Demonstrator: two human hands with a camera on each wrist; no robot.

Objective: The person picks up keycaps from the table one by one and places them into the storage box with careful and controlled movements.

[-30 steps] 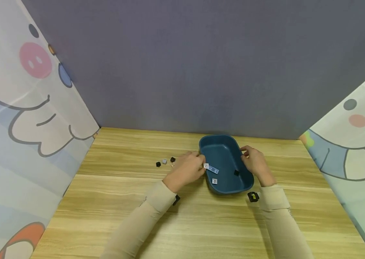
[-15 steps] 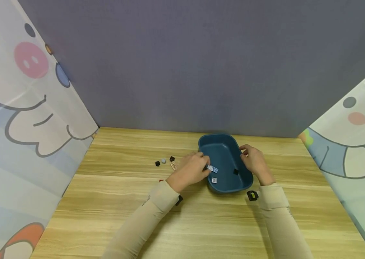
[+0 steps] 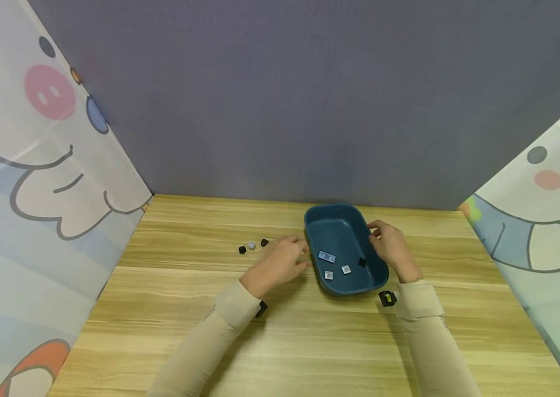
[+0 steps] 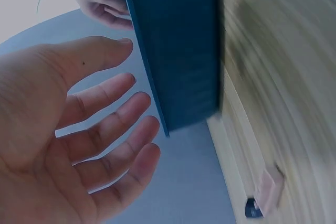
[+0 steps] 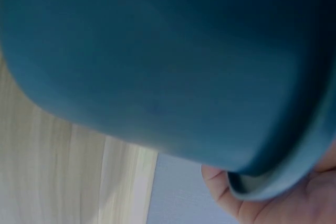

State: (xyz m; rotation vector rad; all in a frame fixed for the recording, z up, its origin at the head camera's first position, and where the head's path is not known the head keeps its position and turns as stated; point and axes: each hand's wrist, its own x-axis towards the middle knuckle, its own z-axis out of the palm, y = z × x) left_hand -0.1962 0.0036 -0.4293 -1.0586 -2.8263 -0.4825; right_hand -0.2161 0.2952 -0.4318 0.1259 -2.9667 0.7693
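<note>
A dark blue plastic bin [image 3: 342,229] stands on the wooden table. In it lie a light blue printed strip [image 3: 327,257], two small white squares [image 3: 346,269] with printed marks, and a small black piece [image 3: 362,262]. My left hand [image 3: 280,264] is just left of the bin's near-left wall. The left wrist view shows this hand's fingers [image 4: 113,129] spread and loosely bent, with nothing between them. At the right side of the bin, my right hand [image 3: 393,251] holds the rim between thumb and fingers; its fingers wrap the lip [image 5: 283,182] in the right wrist view.
Left of my left hand lie two small black pieces [image 3: 242,250] and a pale grey one [image 3: 252,246]. A pale pink piece [image 4: 269,191] shows on the table in the left wrist view. A grey panel [image 3: 280,110] closes off the back; printed panels flank both sides.
My left hand has let go of a small white square, which now lies in the bin, and has drawn back left from over the rim. The right hand stays at the rim.
</note>
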